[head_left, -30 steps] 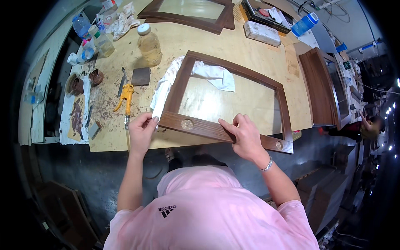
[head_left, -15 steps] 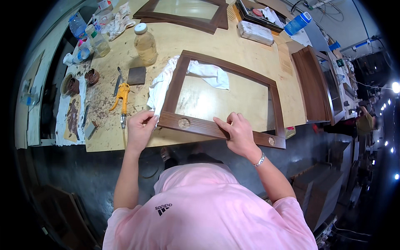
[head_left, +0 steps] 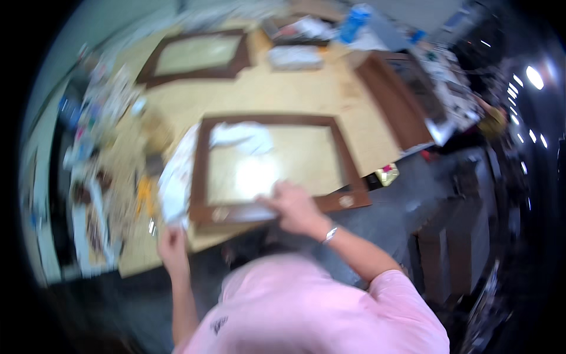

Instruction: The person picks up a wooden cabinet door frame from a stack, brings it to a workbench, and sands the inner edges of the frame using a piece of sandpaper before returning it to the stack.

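A dark brown wooden frame with a glass pane (head_left: 330,120) lies at the near edge of the table, its near right corner reaching past the edge. Two pale round spots show on its near rail. White cloth (head_left: 175,183) runs along its left side, and more of it shows through the pane. My left hand (head_left: 173,246) is closed in a pinch on the cloth's near end, just off the frame's corner. Over the middle of the near rail is my right hand (head_left: 293,207), gripping the frame, one finger stretched leftward along it. Motion blurs both hands.
More glazed brown frames (head_left: 168,79) lie at the far left. A jar (head_left: 154,131), a yellow air gun (head_left: 144,194) and bottles crowd the left side. A wrapped white block (head_left: 295,57) and blue bottle (head_left: 355,23) stand far off. A brown wooden piece (head_left: 386,97) is at right.
The view has swung and blurred, so the table appears turned. My left hand has drawn slightly away from the frame's corner with the cloth end. My right hand stays at the near rail.
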`<action>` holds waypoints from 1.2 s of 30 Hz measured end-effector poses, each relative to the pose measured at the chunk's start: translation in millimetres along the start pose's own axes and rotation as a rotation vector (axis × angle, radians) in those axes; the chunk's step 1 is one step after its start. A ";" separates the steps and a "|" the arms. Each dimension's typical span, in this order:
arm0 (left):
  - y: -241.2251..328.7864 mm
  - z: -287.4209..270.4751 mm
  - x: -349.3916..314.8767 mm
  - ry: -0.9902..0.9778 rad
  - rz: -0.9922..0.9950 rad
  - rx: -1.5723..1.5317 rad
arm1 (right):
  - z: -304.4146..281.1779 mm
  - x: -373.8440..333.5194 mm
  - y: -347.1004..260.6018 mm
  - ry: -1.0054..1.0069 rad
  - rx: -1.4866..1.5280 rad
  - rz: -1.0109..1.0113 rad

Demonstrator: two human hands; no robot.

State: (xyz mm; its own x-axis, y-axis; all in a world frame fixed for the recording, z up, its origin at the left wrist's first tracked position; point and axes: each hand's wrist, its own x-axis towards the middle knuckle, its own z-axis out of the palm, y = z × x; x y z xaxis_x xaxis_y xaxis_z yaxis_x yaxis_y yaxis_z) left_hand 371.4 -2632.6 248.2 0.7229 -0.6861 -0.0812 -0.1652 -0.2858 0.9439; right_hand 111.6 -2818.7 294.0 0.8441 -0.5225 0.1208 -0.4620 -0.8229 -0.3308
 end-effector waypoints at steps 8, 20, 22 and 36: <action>-0.7 121.2 -42.3 -0.496 -0.603 -1.095 | 40.0 -8.4 6.4 0.067 0.093 -0.035; -27.6 134.4 -8.3 -0.616 -0.372 -0.756 | 53.3 -1.0 24.8 0.121 0.216 -0.242; -27.8 136.7 -8.2 -0.617 -0.450 -0.707 | 69.6 13.2 48.8 0.011 0.441 -0.201; 53.1 144.4 -30.8 -0.612 -0.831 -0.731 | 46.8 122.7 238.0 0.095 0.086 0.381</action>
State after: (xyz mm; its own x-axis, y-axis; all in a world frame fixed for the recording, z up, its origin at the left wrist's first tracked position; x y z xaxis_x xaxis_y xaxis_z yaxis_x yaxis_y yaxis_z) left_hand 243.4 -2723.2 254.6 -0.0300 -0.7299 -0.6829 0.7378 -0.4771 0.4775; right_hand 117.9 -3068.2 186.3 0.5854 -0.8086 0.0593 -0.7095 -0.5463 -0.4452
